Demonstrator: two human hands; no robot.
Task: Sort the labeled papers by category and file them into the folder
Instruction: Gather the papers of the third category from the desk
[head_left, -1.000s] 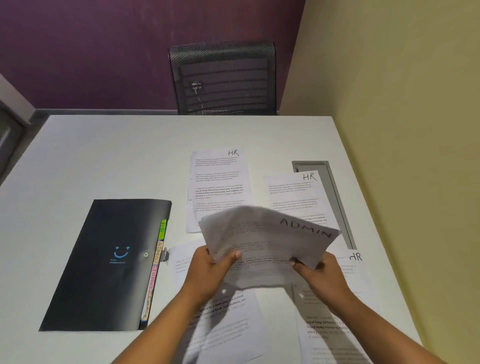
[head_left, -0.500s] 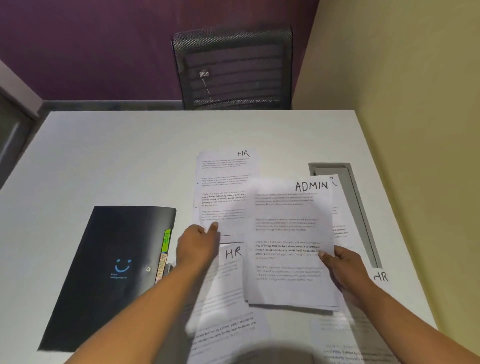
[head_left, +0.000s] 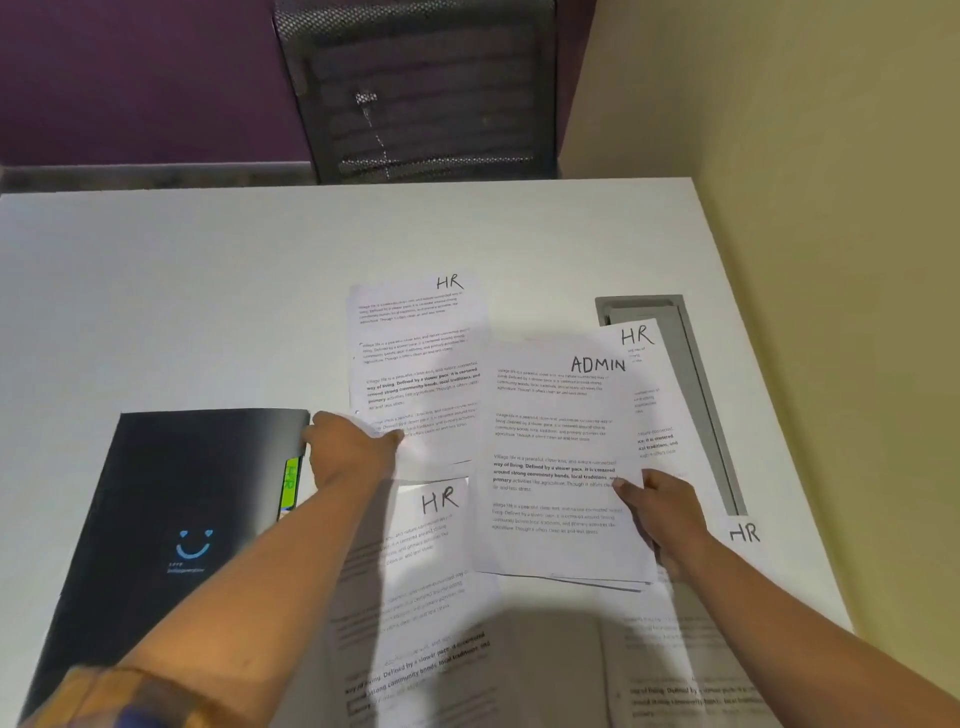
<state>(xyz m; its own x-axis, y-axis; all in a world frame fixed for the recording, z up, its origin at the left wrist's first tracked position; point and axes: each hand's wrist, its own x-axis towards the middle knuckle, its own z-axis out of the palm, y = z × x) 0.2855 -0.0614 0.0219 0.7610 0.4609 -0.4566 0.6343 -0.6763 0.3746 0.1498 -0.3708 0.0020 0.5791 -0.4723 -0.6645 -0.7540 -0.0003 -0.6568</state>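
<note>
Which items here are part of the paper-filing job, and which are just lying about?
Job:
- ADMIN stack, held by right hand
- far HR sheet, near corner pinched by left hand
- other HR sheets
- black folder

Lying about:
- mesh chair
- grey cable slot in the table

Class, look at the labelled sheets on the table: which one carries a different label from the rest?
The sheet marked ADMIN, pinched at its right edge by the right hand; every other visible label reads HR.
</note>
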